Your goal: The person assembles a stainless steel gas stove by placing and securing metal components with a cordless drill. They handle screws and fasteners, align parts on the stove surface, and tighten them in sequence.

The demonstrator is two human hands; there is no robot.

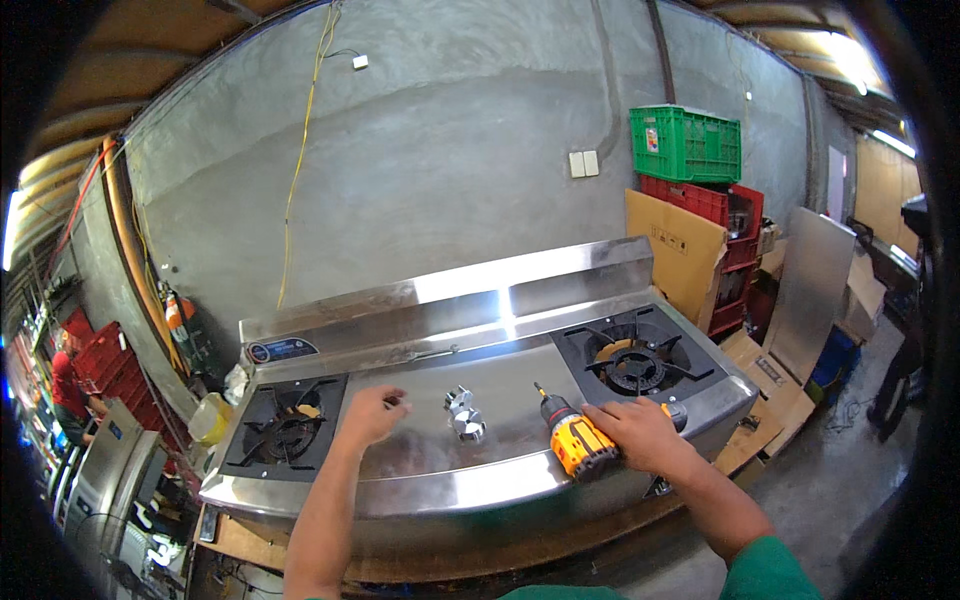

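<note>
My right hand (640,432) is wrapped over the handle of a yellow and black cordless drill (582,446). The drill lies on its side at the front of a stainless steel stove (515,385), its bit pointing away from me. Over the stove's left part, beside the left burner, my left hand (375,414) is closed, fingers curled together. A small dark spot shows at its fingertips, too small to name. Between my hands, shiny silver control knobs (468,424) sit in a cluster on the steel top.
Black burners stand at left (290,428) and right (640,362). A steel backsplash (460,285) runs along the grey wall. Cardboard (675,240), red crates (735,225) and a green crate (685,145) stack at right. At far left, a person in red (70,385) is near another steel unit.
</note>
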